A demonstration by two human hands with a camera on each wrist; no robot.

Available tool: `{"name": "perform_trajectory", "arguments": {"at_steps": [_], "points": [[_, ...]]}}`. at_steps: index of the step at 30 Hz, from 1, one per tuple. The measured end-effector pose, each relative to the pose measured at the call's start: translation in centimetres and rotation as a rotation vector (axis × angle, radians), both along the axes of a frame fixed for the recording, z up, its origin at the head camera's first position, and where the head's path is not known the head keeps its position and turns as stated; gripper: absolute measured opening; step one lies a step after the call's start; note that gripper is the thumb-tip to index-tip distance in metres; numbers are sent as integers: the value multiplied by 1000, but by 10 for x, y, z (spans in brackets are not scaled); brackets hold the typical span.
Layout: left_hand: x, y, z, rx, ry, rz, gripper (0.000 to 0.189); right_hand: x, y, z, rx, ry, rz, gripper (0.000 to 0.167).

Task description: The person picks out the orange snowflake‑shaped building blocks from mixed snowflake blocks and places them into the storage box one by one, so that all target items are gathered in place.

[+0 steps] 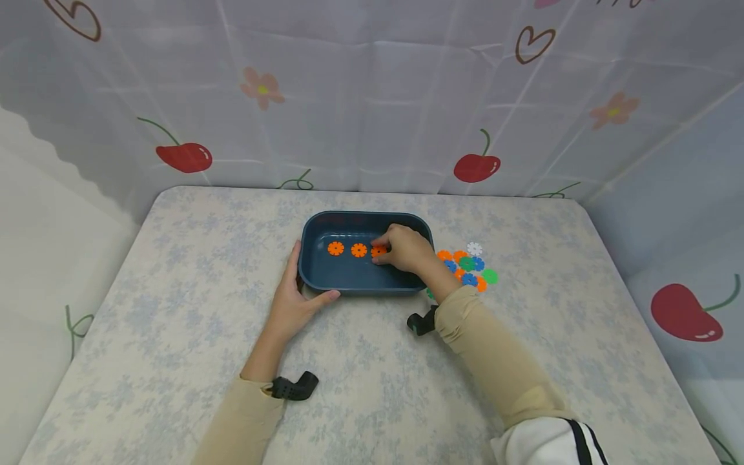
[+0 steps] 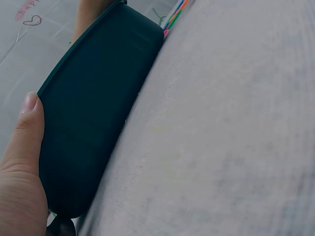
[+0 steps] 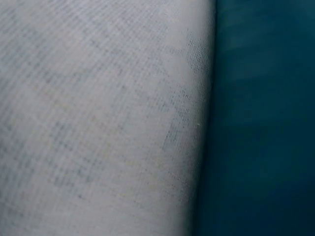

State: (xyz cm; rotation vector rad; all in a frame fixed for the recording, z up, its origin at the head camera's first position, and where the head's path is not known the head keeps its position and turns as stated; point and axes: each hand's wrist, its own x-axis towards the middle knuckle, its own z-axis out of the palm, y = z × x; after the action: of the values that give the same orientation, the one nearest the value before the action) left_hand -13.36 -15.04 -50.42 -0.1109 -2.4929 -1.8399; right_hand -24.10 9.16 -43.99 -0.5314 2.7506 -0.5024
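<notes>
A dark blue rectangular tray [image 1: 354, 276] lies on the table, its outer wall [image 2: 93, 113] filling much of the left wrist view. My left hand [image 1: 289, 309] holds its left end, fingers along the side and thumb at the front rim. Inside, two orange notched discs, one at the left [image 1: 335, 248] and one nearer the middle [image 1: 358, 250], lie in a row. To their right, my right hand [image 1: 408, 249] reaches over the tray and pinches a third orange disc [image 1: 378, 250] between thumb and fingers, low over the tray floor. The right wrist view shows only tablecloth and tray wall [image 3: 261, 123].
A loose pile of notched discs lies right of the tray, with orange, blue [image 1: 469, 279], green [image 1: 490, 276] and white [image 1: 474, 248] ones. My right forearm partly covers it. A pale floral cloth [image 1: 360, 361] covers the table, and a printed curtain [image 1: 360, 110] hangs behind.
</notes>
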Motion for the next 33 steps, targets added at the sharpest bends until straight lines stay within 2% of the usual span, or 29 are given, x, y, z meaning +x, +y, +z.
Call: {"name": "perform_trajectory", "arguments": {"at_steps": [11,15,18,21,24,29,33], "points": [[0,0,2,10,-2,1,119,0,-1,1,37,-3,-6,42],[1,0,1,16,1,-1,119,2,0,2,38,21,14,46],[1,0,0,22,9,-5,118,6,2,6,0,72,32,50],[1,0,0,19,18,-5,118,10,8,16,-79,139,40,47],[1,0,1,17,23,-2,119,16,16,32,-169,199,29,43],[1,0,0,15,26,-5,119,23,39,61,-302,309,-34,42],[2,0,-1,12,20,-5,119,26,66,72,-383,373,-100,40]]}}
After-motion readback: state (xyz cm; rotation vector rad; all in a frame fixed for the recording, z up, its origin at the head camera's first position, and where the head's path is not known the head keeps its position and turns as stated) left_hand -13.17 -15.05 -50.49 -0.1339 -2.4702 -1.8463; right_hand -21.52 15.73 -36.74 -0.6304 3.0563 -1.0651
